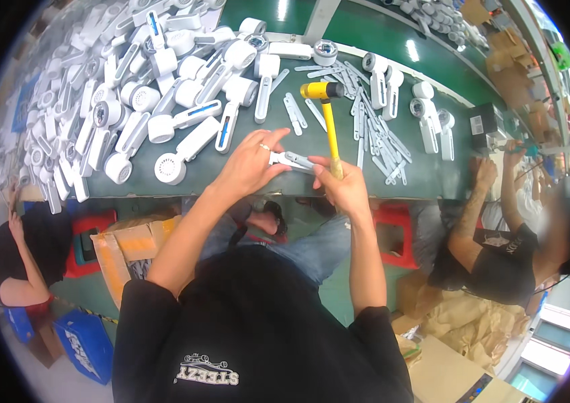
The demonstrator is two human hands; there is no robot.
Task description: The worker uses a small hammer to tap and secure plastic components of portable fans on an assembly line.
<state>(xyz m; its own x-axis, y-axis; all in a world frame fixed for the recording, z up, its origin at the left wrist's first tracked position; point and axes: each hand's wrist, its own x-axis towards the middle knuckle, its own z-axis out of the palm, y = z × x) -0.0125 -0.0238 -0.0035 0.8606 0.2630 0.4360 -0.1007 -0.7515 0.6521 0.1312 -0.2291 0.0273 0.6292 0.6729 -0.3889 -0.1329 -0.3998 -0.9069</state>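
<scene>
Near the front edge of the green work table, my left hand is closed around a white handle-shaped piece. Whether a round head is joined to it is hidden by my palm. A grey strip lies along the piece, and the fingertips of my right hand touch its right end. Between my right thumb and palm is the handle of a mallet. It stands upright, with a yellow handle and a yellow-and-black head pointing away from me. Loose grey strips lie scattered beyond my right hand.
A large heap of white handheld fans covers the table's left side. Several more fans lie at the right, near a dark box. People work on both sides. An open cardboard box stands below the table edge, left of my legs.
</scene>
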